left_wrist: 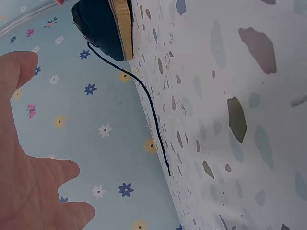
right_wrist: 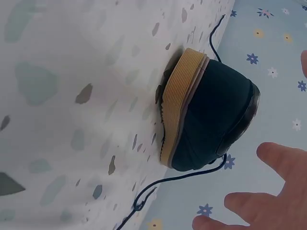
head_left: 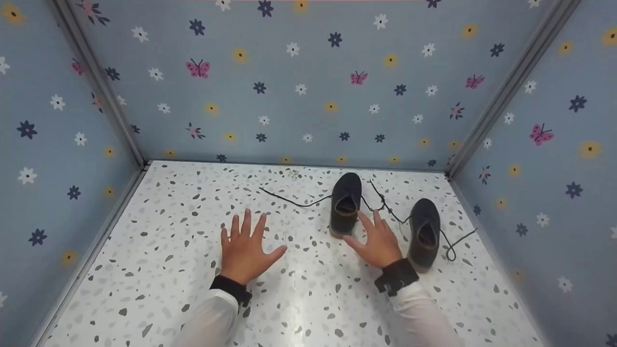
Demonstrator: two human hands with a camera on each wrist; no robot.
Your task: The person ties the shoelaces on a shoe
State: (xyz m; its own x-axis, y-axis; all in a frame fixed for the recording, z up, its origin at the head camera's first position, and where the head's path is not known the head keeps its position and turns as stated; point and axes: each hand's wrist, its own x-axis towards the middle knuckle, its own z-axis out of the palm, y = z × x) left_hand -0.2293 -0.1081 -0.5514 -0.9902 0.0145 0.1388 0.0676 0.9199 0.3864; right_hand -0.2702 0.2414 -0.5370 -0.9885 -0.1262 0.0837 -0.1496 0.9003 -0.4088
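Note:
Two dark shoes with loose laces stand on the speckled white surface, toes toward the back panel. The left shoe (head_left: 344,219) is right of the middle, and its tan ribbed sole (right_wrist: 177,103) shows in the right wrist view. The right shoe (head_left: 424,236) stands farther right and nearer. My right hand (head_left: 378,243) is spread beside the heel of the left shoe, fingertips close to its side, holding nothing. My left hand (head_left: 245,253) hovers over the surface to the left with fingers spread, holding nothing. One dark lace (left_wrist: 151,103) trails out from the left shoe toward this hand's side.
A flowered blue panel (head_left: 289,96) rises at the back, with similar side panels (head_left: 48,144) at left and right, joined by grey metal corner posts (head_left: 513,86). Another lace (head_left: 462,241) loops out right of the right shoe. Both wrists wear black straps (head_left: 230,287).

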